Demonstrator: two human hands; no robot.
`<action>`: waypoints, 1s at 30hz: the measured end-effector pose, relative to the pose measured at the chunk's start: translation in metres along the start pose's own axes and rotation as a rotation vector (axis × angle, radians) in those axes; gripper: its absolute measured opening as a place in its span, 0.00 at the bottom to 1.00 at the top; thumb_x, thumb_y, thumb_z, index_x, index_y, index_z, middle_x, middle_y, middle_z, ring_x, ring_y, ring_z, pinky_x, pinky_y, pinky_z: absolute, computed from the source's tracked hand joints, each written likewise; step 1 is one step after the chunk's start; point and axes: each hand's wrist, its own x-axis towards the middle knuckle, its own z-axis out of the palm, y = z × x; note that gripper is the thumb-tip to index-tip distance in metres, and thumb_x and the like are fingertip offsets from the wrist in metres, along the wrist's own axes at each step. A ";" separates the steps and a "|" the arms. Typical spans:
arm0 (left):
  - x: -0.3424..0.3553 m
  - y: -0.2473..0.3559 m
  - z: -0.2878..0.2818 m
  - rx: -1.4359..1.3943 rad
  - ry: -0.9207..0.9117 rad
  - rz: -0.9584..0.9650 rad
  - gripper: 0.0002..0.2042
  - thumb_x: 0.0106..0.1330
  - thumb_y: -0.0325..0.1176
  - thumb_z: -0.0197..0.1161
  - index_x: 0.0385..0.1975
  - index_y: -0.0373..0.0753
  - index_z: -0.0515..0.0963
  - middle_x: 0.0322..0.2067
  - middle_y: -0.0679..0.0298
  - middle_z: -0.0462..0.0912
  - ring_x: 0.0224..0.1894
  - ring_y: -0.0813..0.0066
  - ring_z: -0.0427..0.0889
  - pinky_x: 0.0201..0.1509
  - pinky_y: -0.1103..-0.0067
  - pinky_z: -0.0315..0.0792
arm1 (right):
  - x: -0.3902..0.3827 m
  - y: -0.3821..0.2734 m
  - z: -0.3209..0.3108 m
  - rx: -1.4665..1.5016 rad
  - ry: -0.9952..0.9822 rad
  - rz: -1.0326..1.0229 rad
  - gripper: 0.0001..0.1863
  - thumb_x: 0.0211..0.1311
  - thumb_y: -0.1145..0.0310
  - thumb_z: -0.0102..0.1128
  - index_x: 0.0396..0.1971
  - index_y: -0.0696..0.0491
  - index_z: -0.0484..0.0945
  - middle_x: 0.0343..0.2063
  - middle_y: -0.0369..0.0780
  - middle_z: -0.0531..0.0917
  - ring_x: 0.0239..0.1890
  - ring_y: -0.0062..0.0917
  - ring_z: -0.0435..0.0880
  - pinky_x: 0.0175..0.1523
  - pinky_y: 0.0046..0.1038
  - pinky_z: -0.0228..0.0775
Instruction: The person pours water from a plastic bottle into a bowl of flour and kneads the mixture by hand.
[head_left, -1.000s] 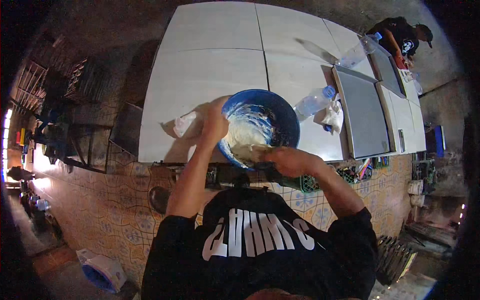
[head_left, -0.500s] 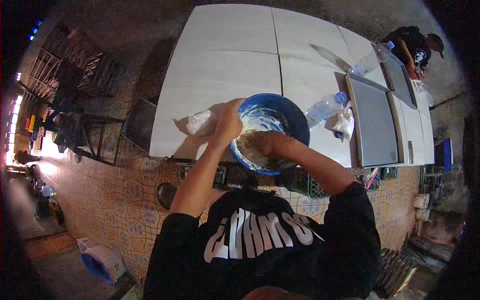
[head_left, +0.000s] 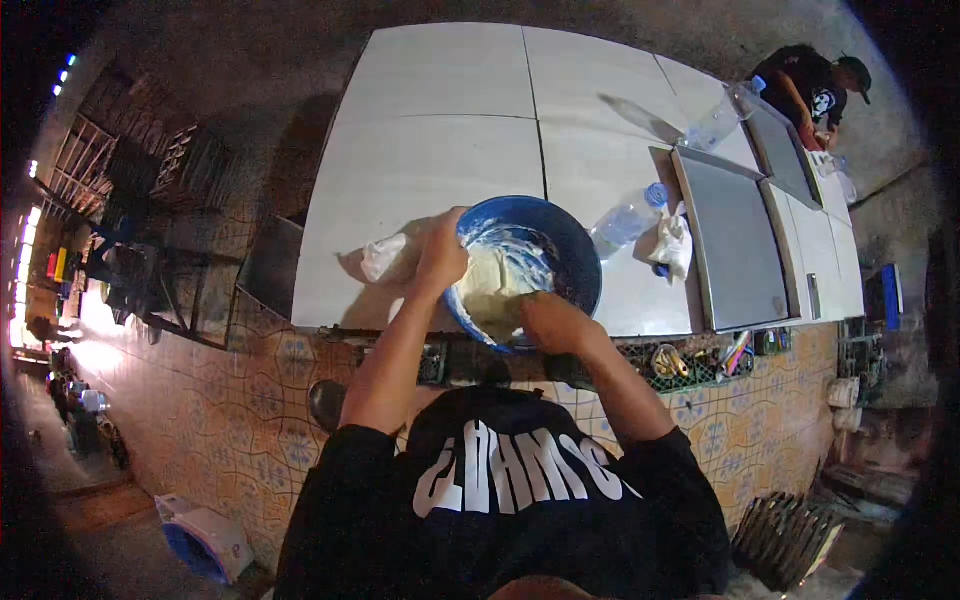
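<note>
A round blue bowl [head_left: 577,245] sits by the near edge of the white-topped table, tilted a little. Pale, creamy batter [head_left: 488,283] fills its left part and smears the inner wall. My left hand [head_left: 443,257] is closed on the bowl's left rim. At the bowl's near right side, my right hand [head_left: 556,323] is curled, its fingertips down at the batter; whether they hold anything is hidden. To the left of my left hand lies a crumpled white plastic bag [head_left: 383,257].
Right of the bowl lie a clear bottle [head_left: 630,220], a small white bag [head_left: 672,247] and a grey metal tray [head_left: 735,240]. Another bottle [head_left: 722,118] lies farther back. A person [head_left: 805,95] in dark clothes is at the far right. A crate [head_left: 672,365] stands below the table edge.
My right hand has drawn back from the middle of the batter toward the bowl's near right side, uncovering more batter. My left hand stays on the rim. The whole view has shifted slightly.
</note>
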 end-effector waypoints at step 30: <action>0.003 -0.045 0.044 -0.144 0.125 -0.032 0.27 0.58 0.17 0.57 0.61 0.41 0.73 0.46 0.41 0.82 0.53 0.38 0.79 0.52 0.55 0.75 | 0.029 -0.025 0.011 0.006 -0.008 -0.156 0.15 0.50 0.69 0.64 0.37 0.59 0.82 0.38 0.54 0.85 0.41 0.54 0.83 0.48 0.49 0.76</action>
